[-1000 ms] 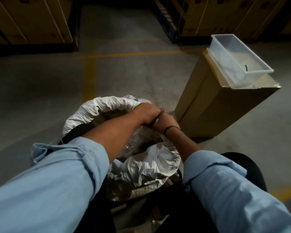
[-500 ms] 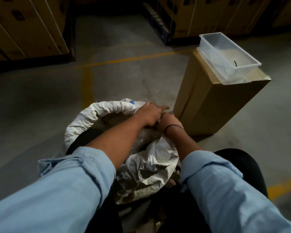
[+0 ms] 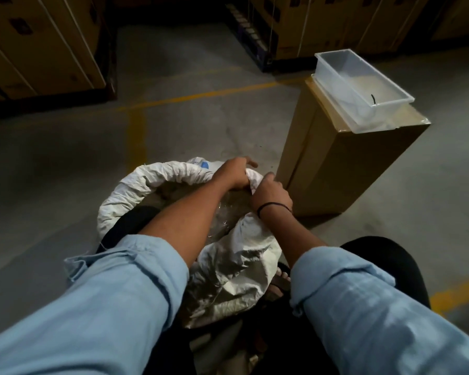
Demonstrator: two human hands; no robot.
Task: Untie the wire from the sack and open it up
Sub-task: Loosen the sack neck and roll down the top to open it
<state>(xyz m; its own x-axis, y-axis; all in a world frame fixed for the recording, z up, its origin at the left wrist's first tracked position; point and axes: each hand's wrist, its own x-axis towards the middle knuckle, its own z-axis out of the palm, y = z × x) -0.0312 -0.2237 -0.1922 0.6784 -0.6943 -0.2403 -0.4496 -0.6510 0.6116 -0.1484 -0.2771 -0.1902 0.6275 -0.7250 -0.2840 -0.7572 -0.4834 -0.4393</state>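
A white woven sack (image 3: 136, 185) stands on the floor between my knees, its mouth open and its rim rolled down on the far and left sides. My left hand (image 3: 234, 171) grips the rolled rim at the far right of the mouth. My right hand (image 3: 271, 194), with a black band at the wrist, pinches the same stretch of rim just beside it. A clear plastic lining shows inside the sack. A short black wire (image 3: 373, 99) lies in the clear plastic tub (image 3: 336, 74) on the tall carton.
A tall brown carton (image 3: 336, 169) stands upright right of the sack, close to my right hand. Stacked cartons on pallets (image 3: 38, 47) line the back. Grey concrete floor with yellow lines (image 3: 201, 94) stretches ahead. My sandalled foot (image 3: 279, 280) rests beside the sack.
Both hands have shifted slightly along the far rim, and the sack fabric between them is now pulled up and gripped. The camera has tilted a little.
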